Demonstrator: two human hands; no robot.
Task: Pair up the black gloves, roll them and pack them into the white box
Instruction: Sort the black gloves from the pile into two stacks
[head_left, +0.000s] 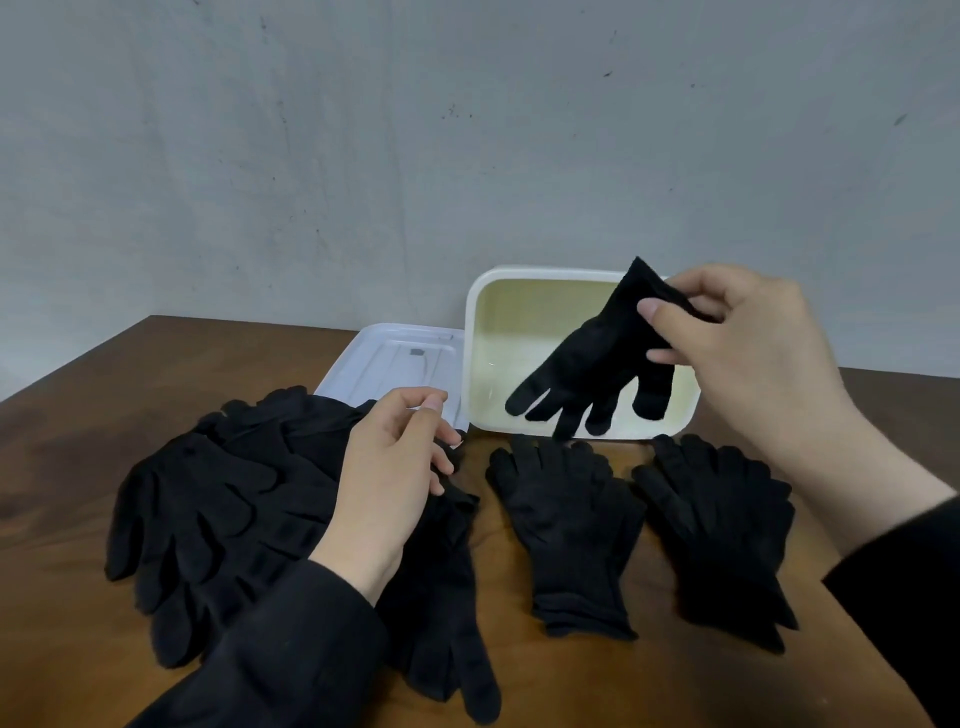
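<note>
- Nearest to me, on the left, the unsorted heap of black gloves (228, 499) is sprawling over the brown table (78, 519), one long glove (457, 649) trailing off its near right edge; I am judging these the ones not yet matched.
- I am hovering my left hand (387, 483) over the right side of that heap, fingers loosely curled and holding nothing, probably ready to pick a partner.
- To the right, two flat stacks are lying side by side, the middle pair (566, 525) and the right pair (722, 535), cuffs toward me and fingers pointing far; they look paired but not rolled.
- Farther off, I am pinching a single glove (592, 358) by its cuff with my right hand (743, 353), letting its fingers dangle so I can see which way it faces.
- It is hanging in front of the white box (475, 364), which is standing open with nothing inside that I can see.
- The box lid (387, 358) is lying just left of the box, its near edge partly hidden by the heap and my left hand.
</note>
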